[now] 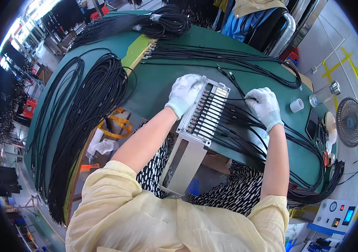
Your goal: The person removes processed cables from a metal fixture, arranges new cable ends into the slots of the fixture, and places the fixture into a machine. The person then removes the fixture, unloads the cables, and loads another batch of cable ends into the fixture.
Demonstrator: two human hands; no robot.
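Note:
A silver metal fixture (182, 167) with a row of slots stands tilted in front of me, its upper end over the green table. Black cables (239, 115) run from its slots to the right, with connector ends seated in the row. My left hand (186, 93), in a white glove, is curled against the fixture's upper left edge; its fingertips are partly hidden. My right hand (263, 103), gloved too, is closed in a pinch on one black cable (235, 99) that reaches the fixture's upper slots. Loose cable ends (226, 72) lie just beyond the fixture.
The green table (168, 75) curves around me. A thick cable bundle (95, 90) hangs over its left edge; more coils (166, 23) lie at the back. At right are a white cup (296, 105), a glass jar (325, 93), a phone (312, 124) and a fan (351, 122).

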